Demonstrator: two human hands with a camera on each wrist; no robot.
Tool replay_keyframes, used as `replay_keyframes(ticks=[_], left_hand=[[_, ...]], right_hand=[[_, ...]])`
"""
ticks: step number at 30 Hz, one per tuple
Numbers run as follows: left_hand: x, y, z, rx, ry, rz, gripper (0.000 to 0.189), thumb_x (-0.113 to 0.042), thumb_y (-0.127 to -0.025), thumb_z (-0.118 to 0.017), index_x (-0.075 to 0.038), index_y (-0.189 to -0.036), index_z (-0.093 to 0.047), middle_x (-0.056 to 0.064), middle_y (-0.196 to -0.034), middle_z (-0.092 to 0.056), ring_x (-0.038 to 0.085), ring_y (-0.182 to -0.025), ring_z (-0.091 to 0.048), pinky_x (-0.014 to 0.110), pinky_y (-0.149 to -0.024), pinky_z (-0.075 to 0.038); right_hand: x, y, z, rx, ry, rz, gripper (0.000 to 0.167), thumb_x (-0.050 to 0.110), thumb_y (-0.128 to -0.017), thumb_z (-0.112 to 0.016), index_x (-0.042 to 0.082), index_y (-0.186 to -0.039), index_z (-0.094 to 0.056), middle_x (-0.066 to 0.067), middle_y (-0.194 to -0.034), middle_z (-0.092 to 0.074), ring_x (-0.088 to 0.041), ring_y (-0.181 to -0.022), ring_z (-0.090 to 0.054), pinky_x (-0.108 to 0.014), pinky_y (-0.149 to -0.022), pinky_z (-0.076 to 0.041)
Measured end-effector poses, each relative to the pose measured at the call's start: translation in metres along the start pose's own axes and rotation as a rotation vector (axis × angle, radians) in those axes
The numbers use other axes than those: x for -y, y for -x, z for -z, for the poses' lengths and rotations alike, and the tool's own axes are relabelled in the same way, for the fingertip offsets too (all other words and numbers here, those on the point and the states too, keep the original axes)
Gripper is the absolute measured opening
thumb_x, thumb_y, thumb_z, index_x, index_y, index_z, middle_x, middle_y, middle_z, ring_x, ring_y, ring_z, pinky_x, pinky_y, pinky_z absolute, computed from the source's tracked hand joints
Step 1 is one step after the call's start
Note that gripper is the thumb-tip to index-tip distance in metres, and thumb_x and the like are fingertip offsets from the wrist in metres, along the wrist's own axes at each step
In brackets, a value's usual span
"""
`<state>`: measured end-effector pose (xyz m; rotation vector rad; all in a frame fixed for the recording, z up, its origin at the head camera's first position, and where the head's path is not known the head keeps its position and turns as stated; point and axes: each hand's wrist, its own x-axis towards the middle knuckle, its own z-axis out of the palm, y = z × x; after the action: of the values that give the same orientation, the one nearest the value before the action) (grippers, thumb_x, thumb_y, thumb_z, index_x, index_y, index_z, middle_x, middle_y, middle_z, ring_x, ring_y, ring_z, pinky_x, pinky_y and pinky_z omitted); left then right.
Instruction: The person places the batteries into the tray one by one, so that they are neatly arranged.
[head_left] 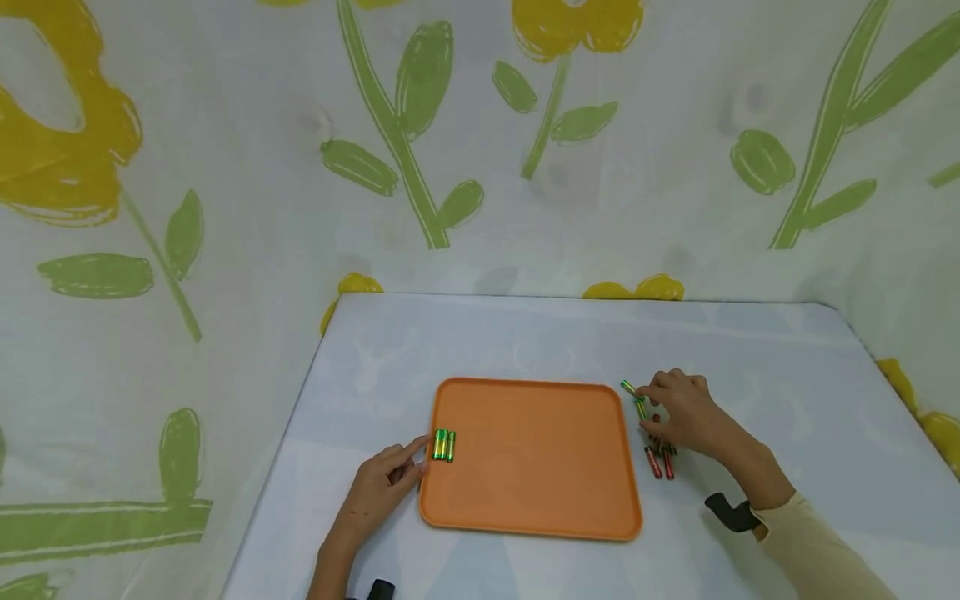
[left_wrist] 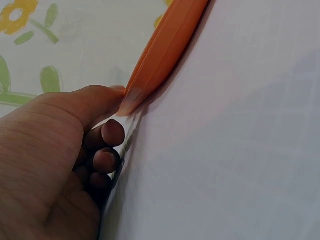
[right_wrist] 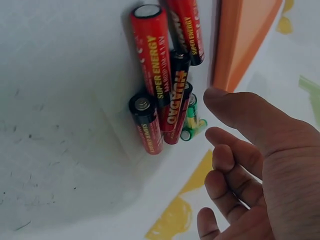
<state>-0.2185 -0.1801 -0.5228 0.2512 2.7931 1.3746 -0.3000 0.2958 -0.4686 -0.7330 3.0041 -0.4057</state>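
Green-and-gold batteries (head_left: 440, 445) stand side by side in the orange tray (head_left: 536, 458), against its left rim. Beside them my left hand (head_left: 381, 487) touches that rim with its fingertips. In the left wrist view the thumb lies against the tray's edge (left_wrist: 162, 55), the other visible fingers loosely bent below. To the right of the tray, my right hand (head_left: 686, 417) hovers over loose batteries, thumb and index finger apart with nothing between them. Two green batteries (head_left: 629, 387) lie near its fingertips. Several red-and-black batteries (right_wrist: 152, 55) lie in a cluster below the hand, partly hidden in the head view.
The white table (head_left: 517, 337) reaches back to a wall covering (head_left: 247, 167) with printed yellow flowers and green leaves. A black strap (head_left: 731, 512) sits on the right wrist, by a pale sleeve (head_left: 813, 546). The tray's right rim (head_left: 632, 467) runs close beside the red batteries.
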Motion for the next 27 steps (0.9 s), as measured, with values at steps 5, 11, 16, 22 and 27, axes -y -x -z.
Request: replay_keyframes(ticks=[5,11,16,22,27], left_hand=[[0.001,0.003,-0.002,0.008,0.017,0.014,0.041,-0.020,-0.093,-0.074,-0.025,-0.133,-0.068,-0.011,-0.072,-0.051,0.006,-0.062,-0.042,0.022,-0.055,-0.038],[0.003,0.002,-0.001,0.023,0.023,0.034,0.042,-0.023,-0.093,-0.074,-0.030,-0.134,-0.066,-0.010,-0.073,-0.053,0.007,-0.063,-0.044,0.022,-0.056,-0.039],[0.003,0.000,0.000,0.012,0.014,0.010,0.042,-0.024,-0.093,-0.074,-0.029,-0.134,-0.066,-0.011,-0.073,-0.052,0.007,-0.063,-0.044,0.022,-0.055,-0.039],[0.000,-0.002,0.002,0.016,0.008,0.007,0.042,-0.024,-0.093,-0.074,-0.028,-0.134,-0.066,-0.011,-0.073,-0.052,0.006,-0.063,-0.043,0.022,-0.056,-0.039],[0.001,-0.001,0.001,0.012,0.020,0.010,0.042,-0.024,-0.093,-0.074,-0.028,-0.134,-0.067,-0.010,-0.073,-0.052,0.007,-0.063,-0.044,0.022,-0.056,-0.039]], right_hand=[[-0.005,0.001,-0.004,0.045,0.025,0.008,0.041,0.020,-0.077,-0.087,0.006,-0.113,-0.073,0.001,-0.093,-0.055,-0.025,-0.091,-0.049,-0.055,-0.081,-0.035],[-0.010,0.000,-0.006,0.035,0.059,0.036,0.042,0.021,-0.076,-0.088,0.005,-0.111,-0.074,0.001,-0.092,-0.055,-0.023,-0.088,-0.048,-0.054,-0.079,-0.036],[-0.009,0.000,-0.003,0.002,0.058,0.062,0.039,0.023,-0.075,-0.089,0.006,-0.107,-0.074,0.001,-0.091,-0.056,-0.023,-0.087,-0.049,-0.052,-0.078,-0.035],[-0.005,0.005,0.000,-0.038,-0.002,0.030,0.036,0.021,-0.075,-0.087,0.007,-0.105,-0.074,0.004,-0.088,-0.053,-0.021,-0.087,-0.047,-0.053,-0.081,-0.033],[0.004,0.009,-0.004,-0.114,-0.027,0.076,0.036,0.022,-0.073,-0.089,0.009,-0.102,-0.073,0.004,-0.086,-0.053,-0.019,-0.086,-0.047,-0.049,-0.080,-0.031]])
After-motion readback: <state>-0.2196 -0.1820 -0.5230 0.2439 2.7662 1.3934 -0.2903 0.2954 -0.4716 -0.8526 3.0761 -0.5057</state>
